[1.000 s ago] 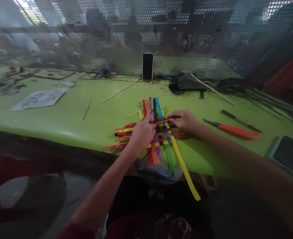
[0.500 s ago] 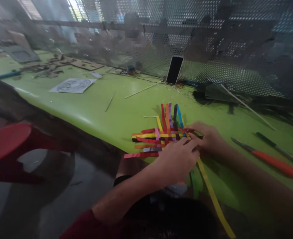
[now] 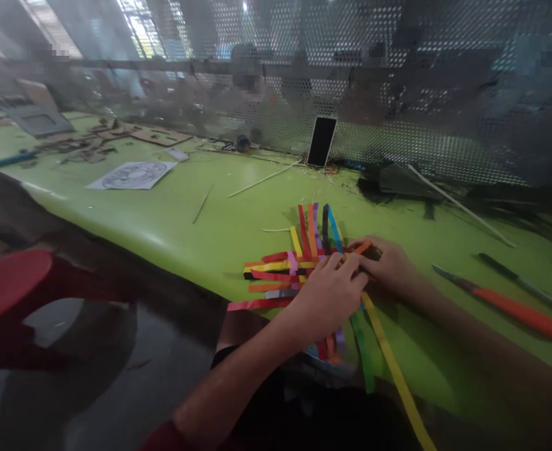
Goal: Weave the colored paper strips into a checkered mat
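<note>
Colourful flat strips, woven over and under each other into a mat [image 3: 299, 266], lie at the front edge of the green table. Loose strip ends in red, orange, purple, black and blue point away from me. My left hand [image 3: 330, 297] lies across the weave with bent fingers pressed on its strips, covering much of the middle. At the right edge of the mat, my right hand [image 3: 388, 266] pinches an orange strip [image 3: 363, 247] that sticks up between its fingers. A long yellow strip [image 3: 391, 357] and a green strip [image 3: 363, 354] hang toward my lap.
An orange-handled knife [image 3: 515, 307] and a dark blade [image 3: 524, 282] lie to the right. A phone [image 3: 322, 141] leans against the mesh behind. A printed sheet [image 3: 132, 175], thin sticks [image 3: 264, 178] and cardboard scraps [image 3: 86, 141] lie left. A red stool [image 3: 17, 288] stands below.
The orange strip now rises at my right fingertips. My left hand has shifted slightly left over the weave, and more strip ends show below it. The view has tilted a little.
</note>
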